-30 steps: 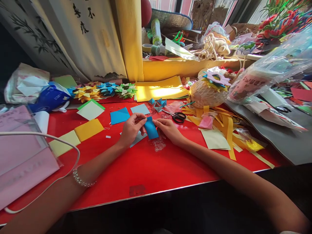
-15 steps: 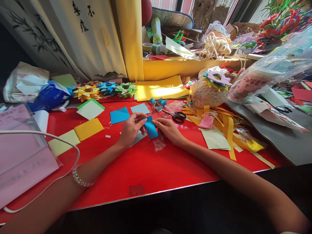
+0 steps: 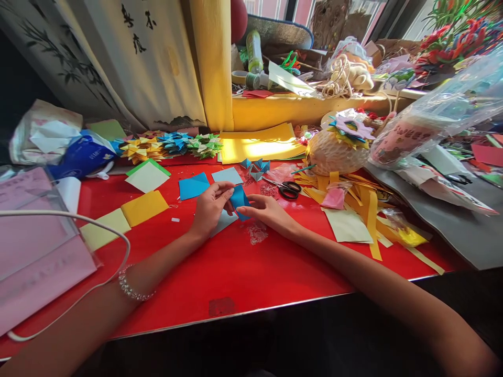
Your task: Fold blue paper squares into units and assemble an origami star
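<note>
A small blue paper piece [image 3: 238,199] is held just above the red table [image 3: 220,272], pinched from both sides. My left hand [image 3: 210,209] grips its left edge with thumb and fingers closed. My right hand [image 3: 265,210] pinches its lower right corner. The paper is partly folded, and a pale blue sheet [image 3: 223,222] lies under my hands. A bracelet [image 3: 131,289] sits on my left wrist.
Blue squares [image 3: 193,186], a yellow square [image 3: 143,207] and a green-white one [image 3: 146,176] lie to the left. Black-handled scissors [image 3: 286,188], folded paper stars [image 3: 173,144], yellow strips [image 3: 365,209] and a woven ball [image 3: 332,152] crowd the back and right. A pink folder [image 3: 35,246] lies far left.
The blue paper has been folded smaller and lifted slightly toward my left hand. My right hand slid down to pinch its lower corner.
</note>
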`<state>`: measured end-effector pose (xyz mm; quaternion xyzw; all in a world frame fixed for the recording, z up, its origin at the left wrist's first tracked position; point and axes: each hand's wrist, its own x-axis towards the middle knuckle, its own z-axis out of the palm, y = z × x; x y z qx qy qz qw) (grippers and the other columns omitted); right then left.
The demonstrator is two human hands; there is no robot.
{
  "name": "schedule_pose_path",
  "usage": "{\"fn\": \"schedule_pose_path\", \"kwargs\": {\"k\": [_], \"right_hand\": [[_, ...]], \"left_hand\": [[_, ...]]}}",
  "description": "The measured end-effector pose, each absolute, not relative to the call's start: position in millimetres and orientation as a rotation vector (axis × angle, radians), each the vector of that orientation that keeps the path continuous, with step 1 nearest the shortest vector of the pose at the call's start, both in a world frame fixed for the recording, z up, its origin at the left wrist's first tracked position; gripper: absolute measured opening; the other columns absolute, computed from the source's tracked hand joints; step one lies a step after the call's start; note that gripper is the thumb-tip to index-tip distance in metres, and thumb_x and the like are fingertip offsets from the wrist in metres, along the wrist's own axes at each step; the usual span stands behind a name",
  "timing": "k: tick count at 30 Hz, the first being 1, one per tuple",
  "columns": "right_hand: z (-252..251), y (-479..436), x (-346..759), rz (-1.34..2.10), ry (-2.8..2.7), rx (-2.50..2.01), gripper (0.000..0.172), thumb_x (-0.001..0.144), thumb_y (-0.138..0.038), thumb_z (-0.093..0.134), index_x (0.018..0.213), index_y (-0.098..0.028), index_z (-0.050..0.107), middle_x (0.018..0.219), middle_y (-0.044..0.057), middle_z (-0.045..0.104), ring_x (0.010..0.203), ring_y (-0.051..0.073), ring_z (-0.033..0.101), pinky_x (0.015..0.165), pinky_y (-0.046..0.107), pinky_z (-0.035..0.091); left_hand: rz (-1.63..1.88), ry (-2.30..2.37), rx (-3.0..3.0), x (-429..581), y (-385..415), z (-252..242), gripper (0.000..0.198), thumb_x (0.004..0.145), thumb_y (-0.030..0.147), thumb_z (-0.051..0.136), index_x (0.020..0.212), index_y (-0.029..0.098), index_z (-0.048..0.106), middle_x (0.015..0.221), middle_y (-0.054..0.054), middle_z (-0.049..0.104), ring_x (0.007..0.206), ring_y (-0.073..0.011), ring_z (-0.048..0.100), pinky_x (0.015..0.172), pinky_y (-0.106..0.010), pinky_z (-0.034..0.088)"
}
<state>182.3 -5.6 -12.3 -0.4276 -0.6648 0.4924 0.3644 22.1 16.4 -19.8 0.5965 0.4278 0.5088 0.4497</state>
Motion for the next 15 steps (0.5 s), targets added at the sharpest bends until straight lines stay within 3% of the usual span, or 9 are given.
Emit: {"fn": "schedule_pose_path", "kwargs": {"k": [5,8,12,15], "right_hand": [[-18,-5,179,1.179,-1.754,-1.119,0.033,0.072,-0.040,0.060,0.091,-0.013,0.061,0.079,0.003,0.063,0.064,0.011,0.053,0.057,0.022,0.041],[-22,-3,181,1.173,-1.714,-1.126,0.025,0.076,-0.036,0.055,0.084,-0.013,0.061,0.072,0.002,0.062,0.054,0.008,0.050,0.049,0.020,0.039],[-27,-1,184,1.248,-1.577,-1.081,0.028,0.078,-0.041,0.053,0.079,-0.014,0.057,0.054,-0.003,0.056,0.037,0.005,0.039,0.035,0.017,0.030],[-29,2,186,1.271,-1.409,-1.024,0.028,0.077,-0.043,0.054,0.077,-0.015,0.053,0.056,-0.002,0.057,0.036,0.005,0.043,0.035,0.017,0.032]], "left_hand": [[1.288,1.024,1.468,21,17,-22,0.023,0.078,0.030,0.055,0.096,0.015,0.057,0.064,0.001,0.057,0.049,-0.0096,0.053,0.046,-0.022,0.046],[1.275,0.992,1.448,22,18,-21,0.025,0.077,0.029,0.056,0.097,0.015,0.057,0.066,0.001,0.056,0.051,-0.0097,0.054,0.046,-0.022,0.048],[1.289,0.986,1.406,24,19,-21,0.027,0.076,0.027,0.057,0.099,0.015,0.055,0.072,0.001,0.056,0.057,-0.0105,0.058,0.049,-0.023,0.051],[1.286,0.983,1.393,24,19,-21,0.031,0.075,0.026,0.058,0.104,0.015,0.053,0.076,-0.001,0.057,0.061,-0.0121,0.061,0.053,-0.024,0.053]]}}
